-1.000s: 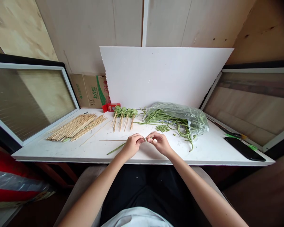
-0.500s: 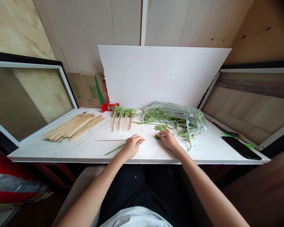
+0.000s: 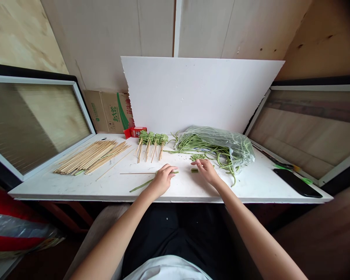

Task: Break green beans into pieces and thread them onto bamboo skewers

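My left hand [image 3: 162,179] is closed around a long green bean [image 3: 141,186], whose tail lies on the tabletop to the left. The bean's short end pokes out past my fingertips on the right. A single bamboo skewer [image 3: 137,173] lies flat beside it, its right end reaching behind my left hand. My right hand [image 3: 207,172] hovers with fingers apart, just over short cut bean pieces [image 3: 194,170] that it partly hides. Behind its fingertips is a small heap of green bits [image 3: 198,157].
A plastic bag [image 3: 239,146] of long beans lies at the back right. Finished bean skewers [image 3: 153,138] sit at the back middle, near a small red box [image 3: 138,132]. Many bare skewers [image 3: 90,155] lie on the left, a black phone [image 3: 296,182] on the right.
My right hand has opened and lifted slightly off the cut pieces, showing more of them. More of the bean's end shows past my left fingers, which have barely moved.
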Tool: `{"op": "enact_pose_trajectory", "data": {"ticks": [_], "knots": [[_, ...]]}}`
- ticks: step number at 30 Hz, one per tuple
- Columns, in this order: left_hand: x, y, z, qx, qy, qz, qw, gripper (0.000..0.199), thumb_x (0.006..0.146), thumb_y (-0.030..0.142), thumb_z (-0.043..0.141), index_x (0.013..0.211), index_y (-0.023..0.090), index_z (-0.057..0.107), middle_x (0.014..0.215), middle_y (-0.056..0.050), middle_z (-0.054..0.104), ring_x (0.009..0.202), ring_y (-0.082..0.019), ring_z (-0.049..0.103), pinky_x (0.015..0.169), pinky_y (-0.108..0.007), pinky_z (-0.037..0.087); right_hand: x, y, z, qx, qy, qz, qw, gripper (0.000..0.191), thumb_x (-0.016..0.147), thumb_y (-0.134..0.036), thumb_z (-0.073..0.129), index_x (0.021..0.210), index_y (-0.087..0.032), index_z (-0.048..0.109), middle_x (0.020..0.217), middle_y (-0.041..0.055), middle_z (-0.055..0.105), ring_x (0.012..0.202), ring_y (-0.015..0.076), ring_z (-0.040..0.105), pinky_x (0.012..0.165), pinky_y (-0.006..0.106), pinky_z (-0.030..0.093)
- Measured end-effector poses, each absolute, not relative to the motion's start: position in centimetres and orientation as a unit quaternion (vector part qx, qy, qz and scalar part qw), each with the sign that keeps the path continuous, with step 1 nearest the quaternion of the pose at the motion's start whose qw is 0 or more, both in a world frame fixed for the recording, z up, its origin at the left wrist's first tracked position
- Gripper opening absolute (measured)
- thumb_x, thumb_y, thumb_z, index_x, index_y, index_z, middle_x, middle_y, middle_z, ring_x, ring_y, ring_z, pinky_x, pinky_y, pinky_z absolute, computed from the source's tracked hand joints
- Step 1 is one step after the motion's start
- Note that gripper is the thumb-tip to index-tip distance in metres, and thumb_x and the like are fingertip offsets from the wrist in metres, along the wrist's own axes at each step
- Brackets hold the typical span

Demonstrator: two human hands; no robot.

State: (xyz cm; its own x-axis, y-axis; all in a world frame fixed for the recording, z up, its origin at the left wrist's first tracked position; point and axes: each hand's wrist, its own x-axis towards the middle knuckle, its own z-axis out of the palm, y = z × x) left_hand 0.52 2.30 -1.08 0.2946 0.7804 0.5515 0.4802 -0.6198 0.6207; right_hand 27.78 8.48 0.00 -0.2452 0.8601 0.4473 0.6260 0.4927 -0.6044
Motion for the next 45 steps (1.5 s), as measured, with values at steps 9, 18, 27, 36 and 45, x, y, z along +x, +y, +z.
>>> {"op": "enact_pose_trajectory", "data": {"ticks": [9, 18, 27, 36, 45], "knots": [[0.8, 2.5, -1.4, 0.762, 0.395, 0.478, 0.188, 0.043, 0.091, 0.009, 0.069, 0.132, 0.023, 0.064, 0.097, -0.005, 0.073, 0.091, -0.019, 0.071, 0.088, -0.033, 0.058, 22.3, 3.9, 2.5, -0.307, -0.831, 0.247, 0.393, 0.031, 0.096, -0.054, 0.070, 0.101, -0.026, 0.082, 0.095, 0.0086, 0.079, 0.087, 0.0237, 0.069, 0.073, 0.035, 0.053], [0.2, 2.0, -0.3, 0.782, 0.423, 0.440, 0.125, 0.016, 0.099, 0.018, 0.063, 0.105, 0.021, 0.078, 0.101, -0.007, 0.075, 0.091, -0.021, 0.071, 0.082, -0.032, 0.055, 22.3, 4.2, 1.8, -0.304, -0.837, 0.169, 0.423, 0.023, 0.097, -0.047, 0.071, 0.102, -0.026, 0.079, 0.092, 0.0096, 0.075, 0.089, 0.0260, 0.063, 0.071, 0.038, 0.050], [0.8, 1.2, 0.4, 0.806, 0.391, 0.423, 0.140, 0.025, 0.093, 0.005, 0.059, 0.092, 0.019, 0.080, 0.085, -0.005, 0.073, 0.078, -0.017, 0.067, 0.076, -0.029, 0.052, 21.1, 3.4, 1.3, -0.292, -0.820, 0.194, 0.452, 0.015, 0.098, -0.023, 0.062, 0.086, -0.024, 0.072, 0.083, 0.0061, 0.070, 0.088, 0.0246, 0.057, 0.076, 0.037, 0.047], [0.6, 1.1, 1.3, 0.785, 0.360, 0.447, 0.231, 0.031, 0.087, 0.000, 0.055, 0.079, 0.018, 0.079, 0.076, -0.004, 0.074, 0.071, -0.016, 0.068, 0.069, -0.026, 0.052, 20.6, 3.9, -0.3, -0.263, -0.734, 0.406, 0.477, 0.034, 0.090, -0.056, 0.074, 0.085, -0.022, 0.071, 0.084, 0.0052, 0.068, 0.081, 0.0222, 0.065, 0.078, 0.036, 0.053], [0.4, 1.1, 2.0, 0.786, 0.383, 0.466, 0.135, 0.014, 0.095, 0.014, 0.067, 0.094, 0.020, 0.080, 0.087, -0.006, 0.074, 0.077, -0.017, 0.065, 0.072, -0.029, 0.052, 21.0, 3.3, 1.4, -0.311, -0.774, 0.209, 0.510, 0.024, 0.093, -0.050, 0.074, 0.091, -0.026, 0.077, 0.088, 0.0085, 0.073, 0.088, 0.0269, 0.062, 0.085, 0.044, 0.051]]}}
